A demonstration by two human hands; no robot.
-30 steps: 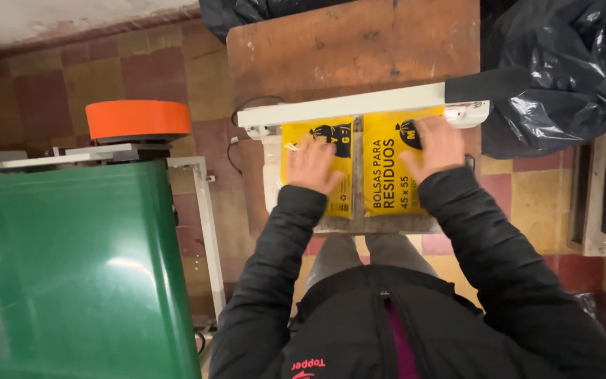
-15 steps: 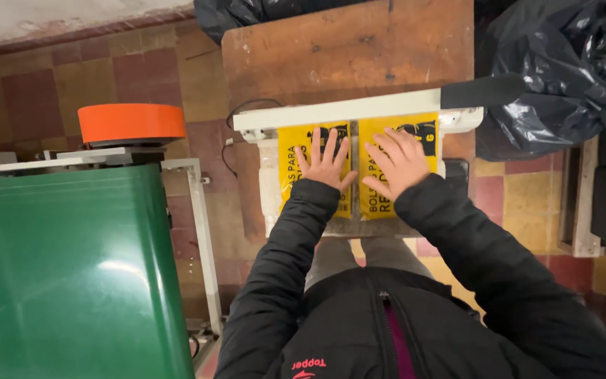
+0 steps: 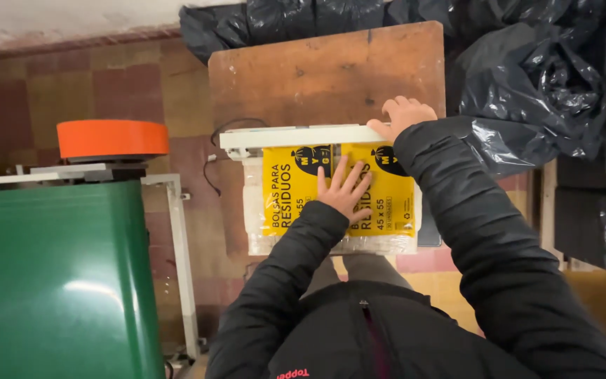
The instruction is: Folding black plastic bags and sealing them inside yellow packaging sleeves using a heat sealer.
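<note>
A clear plastic pack with two yellow printed labels (image 3: 296,189) lies on a small wooden table (image 3: 317,70), its far edge under the white bar of a sealing machine (image 3: 296,135). My left hand (image 3: 346,188) rests flat on the middle of the pack, fingers spread. My right hand (image 3: 405,115) sits on the right end of the white bar, fingers curled over it. Both arms are in black jacket sleeves.
A large green bin (image 3: 50,281) stands at the left, with an orange round roll (image 3: 112,137) on a white metal frame (image 3: 177,238) behind it. Black plastic bags (image 3: 527,77) pile up at the right and far side. The floor is tiled.
My right hand left the pack and moved up onto the right end of the white bar. My left hand shifted to the centre of the pack.
</note>
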